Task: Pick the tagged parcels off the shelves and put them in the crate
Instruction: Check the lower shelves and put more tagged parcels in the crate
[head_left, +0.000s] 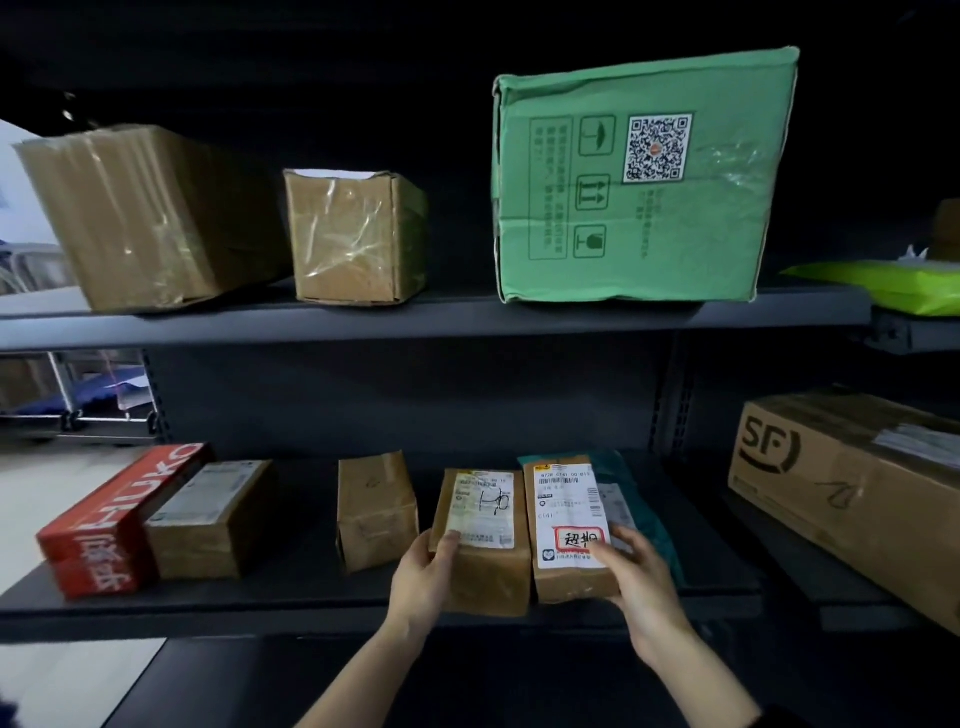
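Tagged parcel (569, 530) sits on the dark lower shelf (291, 605), pale floor (67, 686) left

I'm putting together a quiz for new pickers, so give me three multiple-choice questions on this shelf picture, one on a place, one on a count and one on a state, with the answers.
1. Where is the green box?
A. upper shelf
B. lower shelf
C. floor

2. How many brown boxes stand left of it on that shelf?
A. one
B. two
C. four

3. What state is the red-tagged parcel in?
A. lying untouched
B. held by the right grip
C. already in a crate

Answers:
1 A: it stands on the upper shelf.
2 B: only the large brown box and the small brown box are there.
3 B: the fingers curl round its near end.
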